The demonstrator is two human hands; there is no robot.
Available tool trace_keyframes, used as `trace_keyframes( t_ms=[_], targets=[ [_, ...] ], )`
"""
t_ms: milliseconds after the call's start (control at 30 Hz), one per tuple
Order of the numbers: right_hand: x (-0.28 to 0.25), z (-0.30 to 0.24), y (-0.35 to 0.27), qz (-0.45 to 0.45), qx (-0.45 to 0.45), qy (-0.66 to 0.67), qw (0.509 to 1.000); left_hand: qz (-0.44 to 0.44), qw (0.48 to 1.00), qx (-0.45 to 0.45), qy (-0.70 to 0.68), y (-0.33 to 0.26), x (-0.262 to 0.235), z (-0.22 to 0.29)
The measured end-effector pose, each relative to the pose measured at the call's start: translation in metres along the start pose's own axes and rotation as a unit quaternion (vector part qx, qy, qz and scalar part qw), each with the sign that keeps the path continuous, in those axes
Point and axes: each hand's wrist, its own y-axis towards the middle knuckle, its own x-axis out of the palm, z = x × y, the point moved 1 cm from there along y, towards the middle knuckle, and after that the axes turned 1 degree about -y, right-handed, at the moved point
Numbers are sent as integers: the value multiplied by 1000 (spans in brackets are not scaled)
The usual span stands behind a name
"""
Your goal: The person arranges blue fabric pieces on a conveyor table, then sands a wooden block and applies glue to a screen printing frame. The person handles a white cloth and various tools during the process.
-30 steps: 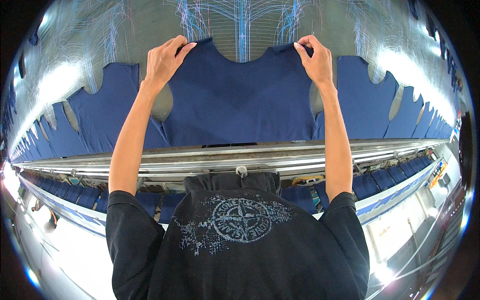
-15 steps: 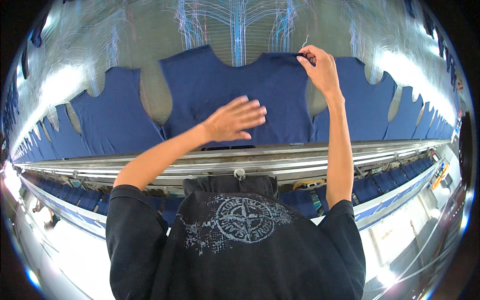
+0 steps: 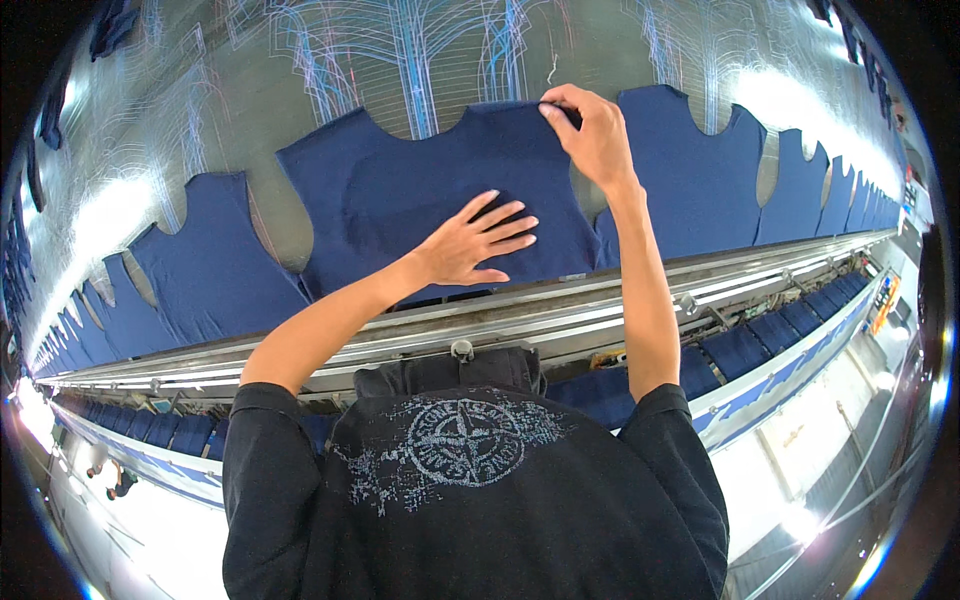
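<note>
The line-marked grey table [image 3: 590,50] carries a row of navy fabric panels [image 3: 400,190].

At five o'clock on a navy panel [image 3: 400,185], the left hand [image 3: 476,243] spreads; at two, the right hand [image 3: 590,135] pinches its corner; a neighbouring panel [image 3: 690,175] lies at three.

Left hand [image 3: 470,243] blocks the middle of the navy cloth piece [image 3: 400,190]; palm side not visible. Left forearm [image 3: 330,325] hides a stretch of hem at the worktop [image 3: 600,60]'s near edge. Right hand [image 3: 590,130] covers the piece's upper right corner, pinch detail unclear. Worktop's far edge cut off up top. Pieces toward its left end [image 3: 60,345] too small to count. Black shirt [image 3: 480,540] cut off at bottom.
</note>
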Motion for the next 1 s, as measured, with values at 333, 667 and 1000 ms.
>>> trace_keyframes(
  t_ms=[333,667,1000],
  targets=[
    [-34,-2,-115,88,128,-10,988,177,958,-106,201,114,-70,-112],
    [17,26,-226,104,317,-2,943,-24,999,-32,25,25,54,83],
    [8,23,-230,195,290,122,929,91,968,-202,113,-1,-16,28]
  ],
)
